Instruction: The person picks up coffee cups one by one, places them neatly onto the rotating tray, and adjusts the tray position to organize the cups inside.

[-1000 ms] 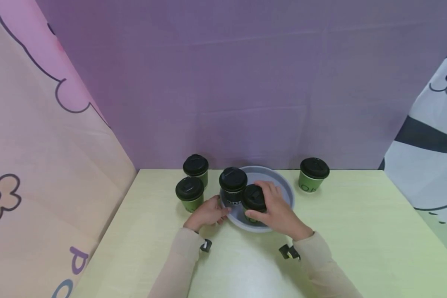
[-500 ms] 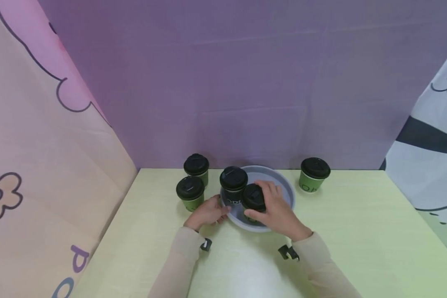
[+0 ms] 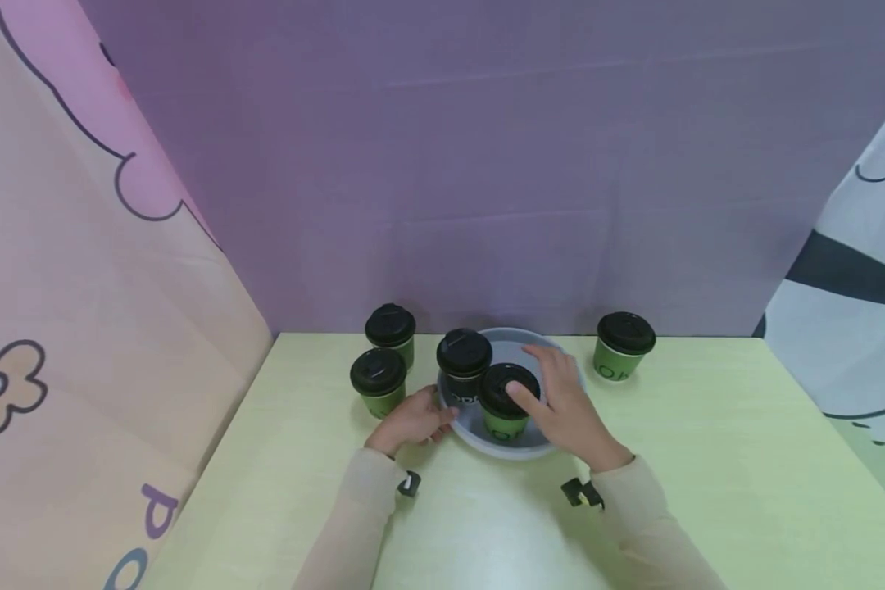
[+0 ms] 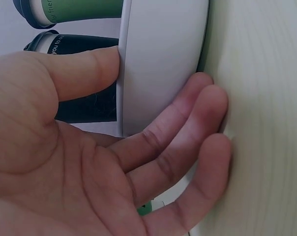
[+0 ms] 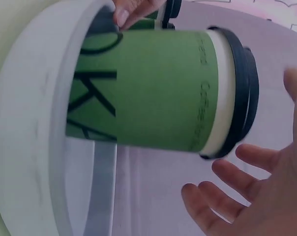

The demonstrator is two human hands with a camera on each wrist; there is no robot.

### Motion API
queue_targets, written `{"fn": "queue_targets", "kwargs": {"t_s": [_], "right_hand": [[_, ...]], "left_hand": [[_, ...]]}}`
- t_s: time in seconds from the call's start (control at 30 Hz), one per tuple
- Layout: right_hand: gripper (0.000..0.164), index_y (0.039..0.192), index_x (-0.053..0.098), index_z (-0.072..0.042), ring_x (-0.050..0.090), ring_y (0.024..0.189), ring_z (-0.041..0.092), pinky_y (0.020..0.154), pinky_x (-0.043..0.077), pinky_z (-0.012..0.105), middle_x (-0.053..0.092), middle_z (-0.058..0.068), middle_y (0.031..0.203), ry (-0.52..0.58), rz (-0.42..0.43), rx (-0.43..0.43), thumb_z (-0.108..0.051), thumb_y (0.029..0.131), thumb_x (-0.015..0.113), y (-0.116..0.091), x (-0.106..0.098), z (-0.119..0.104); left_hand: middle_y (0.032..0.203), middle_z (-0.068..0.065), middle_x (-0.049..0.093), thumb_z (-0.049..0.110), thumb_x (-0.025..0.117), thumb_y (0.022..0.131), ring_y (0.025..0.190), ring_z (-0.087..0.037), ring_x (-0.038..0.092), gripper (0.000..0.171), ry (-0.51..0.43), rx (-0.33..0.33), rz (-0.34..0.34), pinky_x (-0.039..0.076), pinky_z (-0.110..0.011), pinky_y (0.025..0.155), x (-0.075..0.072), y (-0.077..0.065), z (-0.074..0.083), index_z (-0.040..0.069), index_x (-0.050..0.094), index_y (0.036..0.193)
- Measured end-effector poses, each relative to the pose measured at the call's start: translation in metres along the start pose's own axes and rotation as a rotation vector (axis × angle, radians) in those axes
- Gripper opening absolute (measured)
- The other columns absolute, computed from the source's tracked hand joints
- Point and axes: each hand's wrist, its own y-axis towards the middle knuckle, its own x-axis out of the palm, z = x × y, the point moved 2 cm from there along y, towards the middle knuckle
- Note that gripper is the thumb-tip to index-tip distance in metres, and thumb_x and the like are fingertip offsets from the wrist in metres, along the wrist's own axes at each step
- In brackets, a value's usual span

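Your right hand [image 3: 564,414] has come off the front green cup [image 3: 505,424], fingers loosely spread, holding nothing; left hand [image 3: 413,422] pinches the tray [image 3: 516,453] rim; cup's upright inside, probably light, crushable paper, so grip gently round its side, below the lid [image 5: 242,88]

Long beige sleeves [image 3: 350,516], plain cuffs [image 3: 619,492], small black wrist-worn devices [image 3: 409,484], bare hands [image 3: 411,420]

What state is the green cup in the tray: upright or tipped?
Upright: in the head view, the green cup stands in the tray, its black lid on top.
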Motion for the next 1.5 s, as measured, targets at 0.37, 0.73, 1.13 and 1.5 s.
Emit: {"fn": "queue_targets", "kwargs": {"t_s": [0.37,0.73,1.13,1.5], "right_hand": [[0.042,0.131,0.056,0.004,0.044,0.109,0.041,0.088,0.037,0.048,0.051,0.027,0.131,-0.031,0.239,-0.013,-0.011,0.094,0.069,0.005,-0.033,0.027],[0.042,0.129,0.056,0.008,0.034,0.122,0.054,0.097,0.030,0.064,0.048,0.034,0.131,-0.080,0.337,0.111,-0.011,0.093,0.069,0.009,-0.075,0.063],[0.057,0.142,0.047,0.006,0.030,0.127,0.058,0.098,0.029,0.071,0.038,0.039,0.143,-0.209,0.206,0.280,-0.027,0.099,0.065,0.024,-0.090,0.095],[0.083,0.155,0.032,0.005,0.021,0.140,0.063,0.111,0.018,0.075,0.025,0.037,0.158,-0.289,0.143,0.339,-0.044,0.097,0.066,0.035,-0.086,0.119]], "left_hand": [[0.090,-0.013,0.072,0.029,0.058,0.104,0.077,-0.021,0.066,0.050,0.014,-0.008,0.007,0.053,-0.033,0.064,-0.001,-0.001,0.001,-0.005,0.048,0.140],[0.091,-0.012,0.071,0.028,0.053,0.107,0.076,-0.020,0.066,0.043,0.001,-0.020,0.014,0.052,-0.030,0.062,0.002,0.002,0.001,-0.001,0.052,0.138],[0.089,-0.017,0.071,0.025,0.046,0.109,0.067,-0.020,0.064,0.032,-0.022,-0.013,0.073,0.048,-0.027,0.057,0.004,0.001,0.003,0.000,0.057,0.126],[0.085,-0.016,0.071,0.025,0.045,0.109,0.063,-0.021,0.062,0.038,-0.011,-0.002,0.109,0.047,-0.027,0.054,0.004,0.003,0.002,-0.003,0.054,0.133]]}}
